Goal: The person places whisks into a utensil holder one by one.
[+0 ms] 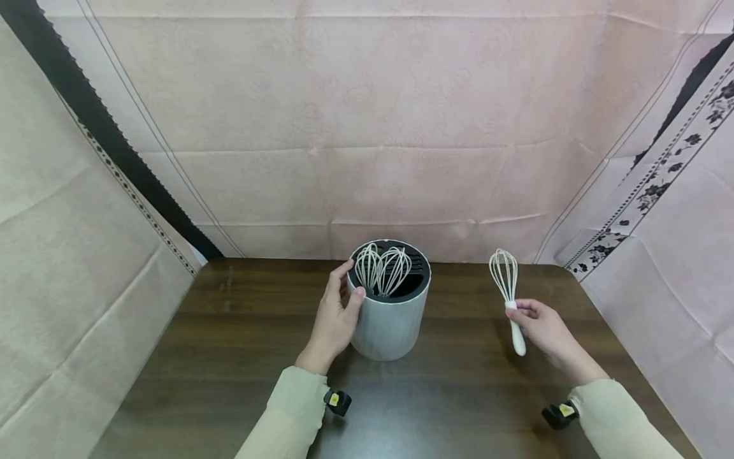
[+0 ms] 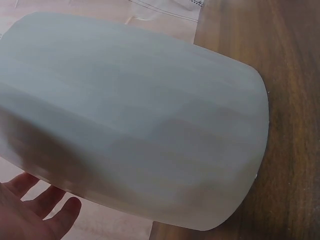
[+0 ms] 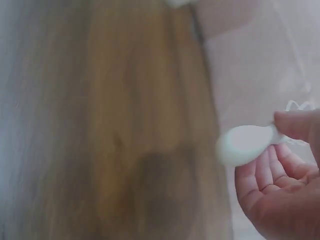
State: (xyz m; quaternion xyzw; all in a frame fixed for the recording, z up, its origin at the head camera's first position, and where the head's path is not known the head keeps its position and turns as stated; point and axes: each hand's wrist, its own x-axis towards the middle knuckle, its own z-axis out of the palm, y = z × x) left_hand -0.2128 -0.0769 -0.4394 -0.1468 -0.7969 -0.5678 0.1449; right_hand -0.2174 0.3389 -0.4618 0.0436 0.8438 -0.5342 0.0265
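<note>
A light grey utensil holder [image 1: 385,328] with a black slotted top [image 1: 417,268] stands upright at the table's far side. Two whisks, a left one [image 1: 367,262] and a right one [image 1: 395,268], stand in it, wire heads up. My left hand [image 1: 334,317] touches the holder's left side near the rim, thumb in front and a finger farther back. In the left wrist view, the holder's wall [image 2: 150,115] fills most of the picture. To the right, my right hand [image 1: 541,325] pinches another whisk [image 1: 510,306] near the top of its white handle [image 3: 245,145], wires upward, above the table.
The dark brown wooden table [image 1: 241,370] ends at a straight back edge just behind the holder. Pale creased cloth [image 1: 390,95] hangs behind it, with more cloth at the left and right sides. Each wrist wears a small black camera.
</note>
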